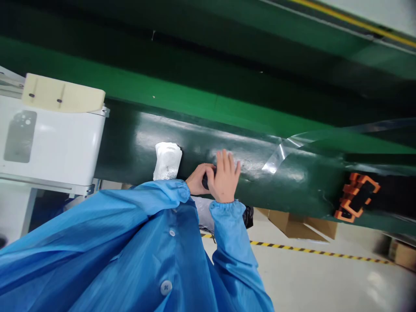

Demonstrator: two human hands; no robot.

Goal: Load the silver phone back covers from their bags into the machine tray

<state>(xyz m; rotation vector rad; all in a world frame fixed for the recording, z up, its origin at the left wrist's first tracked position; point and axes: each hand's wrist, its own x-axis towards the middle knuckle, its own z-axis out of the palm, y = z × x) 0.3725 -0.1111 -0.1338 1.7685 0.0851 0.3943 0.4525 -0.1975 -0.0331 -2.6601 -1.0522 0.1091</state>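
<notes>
My left hand [196, 178] is closed around a small black object [205, 181], mostly covered by my hands, so its kind is unclear. Close beside it, my right hand [223, 178] lies palm down over the dark green bench, fingers stretched out and its thumb against or just above the black object. Left of my hands rests a stack of shiny white-silver sheets or pouches [167, 160], its lower end partly behind my blue sleeve.
A white machine [65, 143] with a cream cover stands at the left. Clear plastic strip [276, 160] trails over the green bench [302, 186]. Black pieces with orange frames [357, 197] are piled at the right. An open cardboard box [292, 223] sits below the bench's near edge.
</notes>
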